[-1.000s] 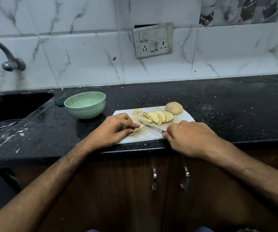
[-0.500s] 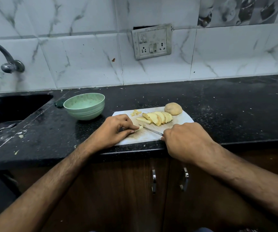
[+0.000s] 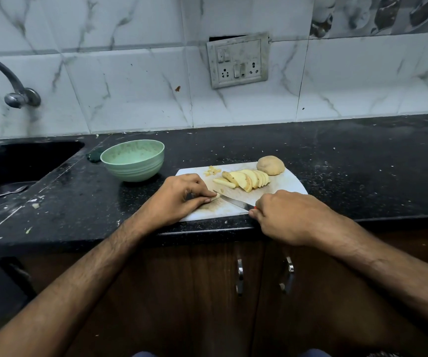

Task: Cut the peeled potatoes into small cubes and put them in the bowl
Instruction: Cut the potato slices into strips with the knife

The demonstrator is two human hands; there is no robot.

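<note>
White plastic board (image 3: 288, 182) lies at the near edge of the black counter (image 3: 362, 161), and both hands work over it. Left hand (image 3: 179, 198) rests on the board's left end with fingers curled, thumb and forefinger pinching a small pale potato piece (image 3: 216, 196) down against the surface. Right hand (image 3: 285, 215) is clenched round the knife handle, of which only a speck of red shows at the thumb; the knife (image 3: 234, 200) lies low across the board, its blade running up and left from that grip so that the tip meets the pinched piece just beside the left fingertips. Whether the edge is already in the potato cannot be told.

Beyond the blade, further from both hands, a fan of slices (image 3: 246, 179) leans in a row, with one strip lying flat at its left end. Just past the slices, at the board's far right corner, sits a whole peeled potato (image 3: 270, 164). A few small cut bits (image 3: 212, 171) lie at the far left of the board, beyond the left knuckles. Left of the board and beyond the left hand stands the green bowl (image 3: 133, 161), apart from the board; no potato shows in it.
</note>
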